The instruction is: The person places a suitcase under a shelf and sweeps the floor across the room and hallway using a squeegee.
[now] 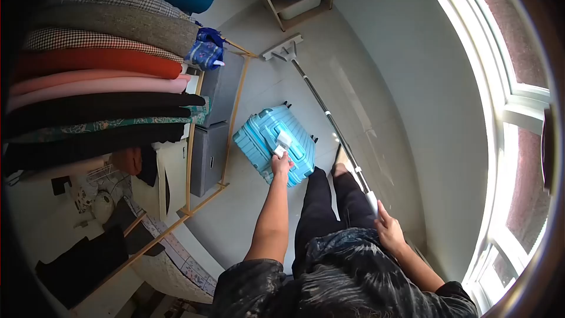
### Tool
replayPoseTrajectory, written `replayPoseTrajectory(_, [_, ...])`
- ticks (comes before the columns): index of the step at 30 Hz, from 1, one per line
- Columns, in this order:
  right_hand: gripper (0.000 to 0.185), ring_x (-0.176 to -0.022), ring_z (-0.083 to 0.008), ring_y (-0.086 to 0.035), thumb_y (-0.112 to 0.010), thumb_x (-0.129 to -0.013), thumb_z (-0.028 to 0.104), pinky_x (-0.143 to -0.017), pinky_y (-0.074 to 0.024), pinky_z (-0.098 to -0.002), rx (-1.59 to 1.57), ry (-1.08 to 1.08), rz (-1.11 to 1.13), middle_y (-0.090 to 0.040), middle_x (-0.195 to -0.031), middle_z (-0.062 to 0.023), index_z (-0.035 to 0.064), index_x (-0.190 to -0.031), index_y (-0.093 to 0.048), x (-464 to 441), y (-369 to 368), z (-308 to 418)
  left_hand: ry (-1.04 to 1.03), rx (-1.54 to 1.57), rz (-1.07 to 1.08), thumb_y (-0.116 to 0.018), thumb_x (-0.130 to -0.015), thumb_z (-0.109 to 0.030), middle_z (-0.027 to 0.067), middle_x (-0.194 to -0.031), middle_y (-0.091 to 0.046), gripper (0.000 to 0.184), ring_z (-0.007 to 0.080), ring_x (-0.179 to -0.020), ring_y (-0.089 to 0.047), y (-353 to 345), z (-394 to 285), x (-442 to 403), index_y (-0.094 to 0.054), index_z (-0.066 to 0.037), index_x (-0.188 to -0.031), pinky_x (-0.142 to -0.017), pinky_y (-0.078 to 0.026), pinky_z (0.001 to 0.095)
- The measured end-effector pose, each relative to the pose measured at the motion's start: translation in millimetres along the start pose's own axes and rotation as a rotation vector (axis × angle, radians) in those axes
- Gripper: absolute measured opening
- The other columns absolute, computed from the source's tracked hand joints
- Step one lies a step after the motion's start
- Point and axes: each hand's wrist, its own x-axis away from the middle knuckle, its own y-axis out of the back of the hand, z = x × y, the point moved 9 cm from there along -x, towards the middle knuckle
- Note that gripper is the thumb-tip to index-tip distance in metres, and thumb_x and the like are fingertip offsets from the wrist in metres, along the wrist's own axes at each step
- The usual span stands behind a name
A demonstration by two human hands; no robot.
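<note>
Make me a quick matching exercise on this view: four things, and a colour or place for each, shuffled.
Things
1. Suitcase
2. Mop head
3. Left grip
4. Right grip

Colours and places
A. At the white end of the mop pole
B. On the floor, at the pole's far end from the wearer
C. At a white object in front of the suitcase's blue shell
D. Light blue

Right pairs: 1-D, 2-B, 3-C, 4-A
</note>
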Motion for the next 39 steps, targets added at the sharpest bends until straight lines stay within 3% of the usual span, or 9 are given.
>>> replayPoseTrajectory(2, [0.063,-0.092,-0.0406,-0.065,-0.053,-0.090,0.010,-0.085,-0.0480,-0.0404,0.080,0.087,-0.038,-0.063,-0.099,-0.0314,0.0118,-0.148,-0.028,-11,-8,-3,-0.002,-0.053,0.023,-0.056,-0.096,-0.020,0.0100,-0.091,-0.058,0.023,0.0182,-0.064,-0.059,-13,1,1,-0.048,-0.003,-0.111,-0.060,-0.056,0.0335])
replayPoseTrajectory(3, [0.063,-0.092,-0.0406,-0.065,-0.053,-0.090,0.010,-0.085,-0.0480,-0.0404,0.041,0.126,0.001,-0.063,-0.099,-0.0314,0.0118,-0.148,-0.028,-27,-33,12,-0.033,-0.075,-0.033,-0.056,-0.096,-0.020,0.0100,-0.091,-0.058,0.023,0.0182,-0.064,-0.059,25,-20,0,-0.048,-0.003,-0.111,-0.060,-0.056,0.0335])
replayPoseTrajectory(6, [0.065,-0.077,-0.0453,-0.060,-0.052,-0.090,0.014,-0.074,-0.0470,-0.0505,0.240,0.299,-0.060,-0.062,-0.086,-0.0291,0.0033,-0.147,-0.022,-33,-35,33,-0.005,-0.026,-0.012,-0.058,-0.094,-0.019,0.0092,-0.089,-0.057,0.023,0.0176,-0.061,-0.057,4,-9,10,-0.048,-0.001,-0.105,-0.055,-0.054,0.0313])
replayPoseTrajectory(10, [0.065,-0.076,-0.0449,-0.061,-0.051,-0.090,0.013,-0.073,-0.0479,-0.0509,0.333,0.307,-0.027,-0.062,-0.086,-0.0287,0.0040,-0.147,-0.020,-35,-42,16,-0.021,-0.043,-0.009,-0.058,-0.095,-0.019,0.0094,-0.089,-0.057,0.022,0.0179,-0.063,-0.057,2,-15,7,-0.049,-0.002,-0.105,-0.057,-0.054,0.0323])
replayPoseTrajectory(12, [0.066,-0.076,-0.0443,-0.062,-0.050,-0.090,0.013,-0.074,-0.0490,-0.0514,0.409,0.269,0.023,-0.062,-0.086,-0.0280,0.0049,-0.148,-0.019,-18,-30,0,0.013,-0.013,0.049,-0.055,-0.096,-0.019,0.0094,-0.090,-0.056,0.024,0.0170,-0.066,-0.057,2,-8,0,-0.046,-0.005,-0.114,-0.065,-0.055,0.0355])
replayPoseTrajectory(19, [0.070,-0.079,-0.0400,-0.064,-0.053,-0.087,0.014,-0.074,-0.0523,-0.0492,0.740,-0.014,0.045,-0.061,-0.092,-0.0228,0.0188,-0.150,-0.021,51,63,-119,0.022,-0.011,0.064,-0.059,-0.093,-0.024,0.0070,-0.089,-0.055,0.023,0.0162,-0.070,-0.055,5,-12,16,-0.051,-0.009,-0.110,-0.062,-0.053,0.0328])
replayPoseTrajectory(21, [0.070,-0.079,-0.0399,-0.064,-0.053,-0.087,0.014,-0.074,-0.0521,-0.0489,0.733,0.015,0.028,-0.062,-0.092,-0.0221,0.0206,-0.150,-0.022,49,76,-126,-0.013,0.077,-0.105,-0.064,-0.087,-0.025,0.0053,-0.088,-0.055,0.025,0.0154,-0.071,-0.053,18,-16,22,-0.053,-0.011,-0.105,-0.060,-0.050,0.0319])
replayPoseTrajectory(29, [0.070,-0.085,-0.0401,-0.063,-0.055,-0.086,0.015,-0.079,-0.0509,-0.0489,0.575,0.108,0.081,-0.064,-0.096,-0.0217,0.0237,-0.148,-0.024,12,63,-122,-0.200,0.161,-0.385,-0.063,-0.075,-0.024,-0.0007,-0.066,-0.048,0.019,0.0107,-0.055,-0.042,136,-62,151,-0.053,-0.008,-0.078,-0.048,-0.030,0.0256])
replayPoseTrajectory(39, [0.074,-0.093,-0.0389,-0.062,-0.053,-0.085,0.011,-0.085,-0.0492,-0.0467,0.741,-0.013,0.152,-0.063,-0.098,-0.0209,0.0259,-0.150,-0.021,122,153,-239,-0.236,0.097,-0.509,-0.062,-0.077,-0.019,-0.0034,-0.062,-0.044,0.011,0.0068,-0.052,-0.036,208,-67,291,-0.056,-0.009,-0.077,-0.048,-0.024,0.0232])
